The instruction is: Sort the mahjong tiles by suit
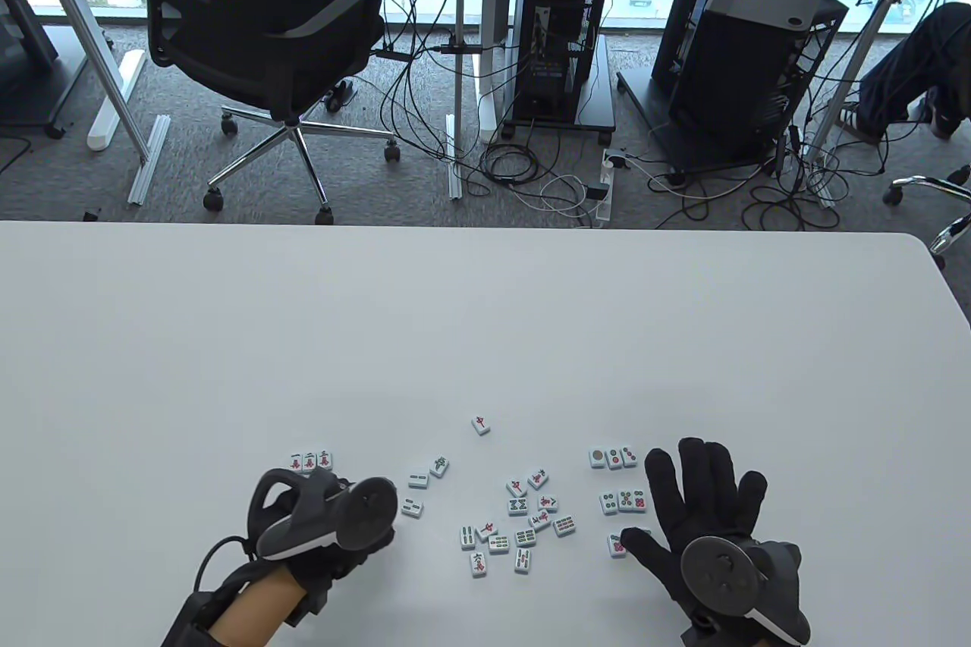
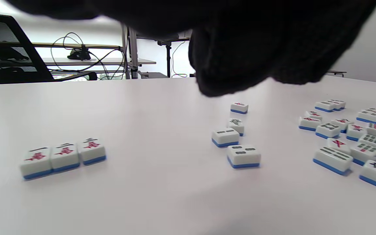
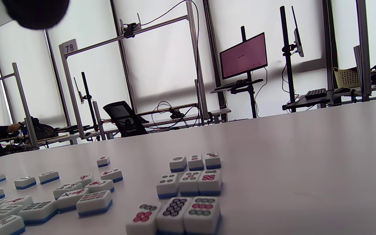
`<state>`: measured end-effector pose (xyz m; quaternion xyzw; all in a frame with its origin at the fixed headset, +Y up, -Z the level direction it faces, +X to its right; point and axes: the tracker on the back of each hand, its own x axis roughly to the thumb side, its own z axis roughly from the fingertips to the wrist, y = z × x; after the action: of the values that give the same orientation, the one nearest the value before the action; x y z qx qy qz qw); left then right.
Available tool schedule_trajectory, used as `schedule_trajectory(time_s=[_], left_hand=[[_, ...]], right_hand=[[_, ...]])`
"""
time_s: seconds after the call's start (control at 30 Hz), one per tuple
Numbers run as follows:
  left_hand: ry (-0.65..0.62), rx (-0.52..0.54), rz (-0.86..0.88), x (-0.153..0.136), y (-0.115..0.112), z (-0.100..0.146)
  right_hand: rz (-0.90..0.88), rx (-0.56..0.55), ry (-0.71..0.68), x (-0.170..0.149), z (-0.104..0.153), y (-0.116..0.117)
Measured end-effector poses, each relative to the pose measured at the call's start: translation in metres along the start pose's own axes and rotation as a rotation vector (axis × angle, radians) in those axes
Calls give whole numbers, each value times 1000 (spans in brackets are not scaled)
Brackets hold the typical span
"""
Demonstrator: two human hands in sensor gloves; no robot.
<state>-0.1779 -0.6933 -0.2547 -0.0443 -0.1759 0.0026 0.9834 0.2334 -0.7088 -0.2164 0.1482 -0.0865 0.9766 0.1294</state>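
Note:
Small white, blue-backed mahjong tiles lie face up on the white table (image 1: 485,313). A row of three character tiles (image 1: 309,460) lies at the left, also in the left wrist view (image 2: 63,157). Dot tiles stand in three rows at the right (image 1: 623,501), also in the right wrist view (image 3: 189,183). A mixed cluster (image 1: 523,526) lies between them. My left hand (image 1: 326,518) hovers just below the character row, fingers loosely curled (image 2: 240,49), with no tile seen in it. My right hand (image 1: 698,503) is spread flat and empty, its thumb beside the nearest dot row (image 1: 618,544).
Two bamboo tiles (image 1: 415,493) and one more tile (image 1: 439,466) lie right of my left hand. A lone red-marked tile (image 1: 480,424) lies farther back. Beyond the table's far edge are an office chair (image 1: 258,48), cables and computer stands.

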Motion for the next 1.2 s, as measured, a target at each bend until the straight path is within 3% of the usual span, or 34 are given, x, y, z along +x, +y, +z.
schedule_trajectory(time_s=[0.1,0.27,0.7,1.2], left_hand=[[88,-2,-7,-26,2,-1],[144,-41,-22,-44,-17,-5],[183,-163,-118,-48,-57,-26],[210,-183,-155,-50,-66,-27]], right_hand=[[3,1,2,0,0,0],[7,3,5,0,0,0],[6,4,8,-1,0,0],[4,3,6,-1,0,0]])
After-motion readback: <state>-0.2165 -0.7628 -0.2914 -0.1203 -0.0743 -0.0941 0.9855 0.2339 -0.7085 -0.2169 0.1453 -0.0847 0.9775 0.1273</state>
